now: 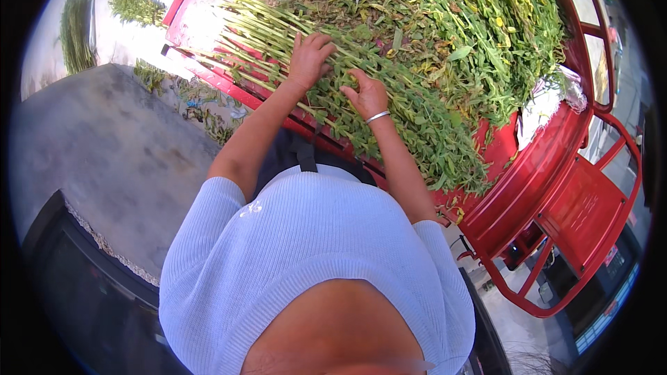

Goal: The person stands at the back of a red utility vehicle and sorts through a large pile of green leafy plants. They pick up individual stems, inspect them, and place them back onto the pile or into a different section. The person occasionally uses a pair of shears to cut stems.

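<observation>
A long bundle of green leafy stalks (389,97) lies across the edge of a red cart bed (535,173). My left hand (309,55) rests on top of the bundle with its fingers curled into the stalks. Just to the right, my right hand (367,94), with a silver bangle at the wrist, pinches stems in the same bundle. The bare pale stalk ends (243,28) point to the upper left. Behind the bundle a larger heap of loose green plants (479,21) fills the cart.
A white cloth or bag (549,101) sits at the cart's right side. The cart's red frame and rails (583,236) stand at the right. Grey concrete ground (104,153) lies to the left, with scattered green cuttings (139,5) farther off. A dark object (76,271) is at lower left.
</observation>
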`<state>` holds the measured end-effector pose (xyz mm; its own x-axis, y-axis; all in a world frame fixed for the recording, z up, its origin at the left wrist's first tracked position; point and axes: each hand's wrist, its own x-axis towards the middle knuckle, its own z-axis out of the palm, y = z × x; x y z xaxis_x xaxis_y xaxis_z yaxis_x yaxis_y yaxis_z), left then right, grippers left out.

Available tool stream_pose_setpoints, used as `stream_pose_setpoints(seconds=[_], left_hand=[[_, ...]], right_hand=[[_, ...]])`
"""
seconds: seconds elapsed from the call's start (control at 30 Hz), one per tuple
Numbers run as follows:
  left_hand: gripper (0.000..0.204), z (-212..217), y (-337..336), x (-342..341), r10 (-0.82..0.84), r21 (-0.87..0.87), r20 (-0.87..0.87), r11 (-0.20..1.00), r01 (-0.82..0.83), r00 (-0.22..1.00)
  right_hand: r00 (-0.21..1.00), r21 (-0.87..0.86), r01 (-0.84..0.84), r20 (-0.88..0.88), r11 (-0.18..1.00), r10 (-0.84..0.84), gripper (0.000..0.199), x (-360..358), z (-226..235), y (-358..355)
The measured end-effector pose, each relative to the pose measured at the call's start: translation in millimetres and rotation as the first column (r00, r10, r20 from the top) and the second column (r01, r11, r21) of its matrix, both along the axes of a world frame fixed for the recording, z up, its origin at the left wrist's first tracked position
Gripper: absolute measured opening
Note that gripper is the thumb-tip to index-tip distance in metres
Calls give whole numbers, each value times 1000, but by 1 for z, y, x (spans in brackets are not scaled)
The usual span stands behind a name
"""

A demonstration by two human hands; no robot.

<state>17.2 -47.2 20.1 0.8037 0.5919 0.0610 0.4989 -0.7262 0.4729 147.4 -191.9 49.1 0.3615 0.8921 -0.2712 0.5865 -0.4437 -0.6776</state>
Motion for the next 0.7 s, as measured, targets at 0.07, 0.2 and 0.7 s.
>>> stream_pose_setpoints(seconds=[0.07, 0.2, 0.7], left_hand=[[53, 8, -4, -3, -6, 11, 76, 1000, 5, 997], [53, 22, 2, -20, -66, 24, 219, 998, 62, 973], [60, 20, -35, -25, 77, 156, -242, 987, -40, 967]], right_hand=[[941, 41, 213, -278, 976, -194, 24, -4, -35, -7], [896, 173, 390, -296, 904, -330, 15, -6, -7, -6], [902, 228, -125, 431, 966, 16, 21, -5, 23, -15]])
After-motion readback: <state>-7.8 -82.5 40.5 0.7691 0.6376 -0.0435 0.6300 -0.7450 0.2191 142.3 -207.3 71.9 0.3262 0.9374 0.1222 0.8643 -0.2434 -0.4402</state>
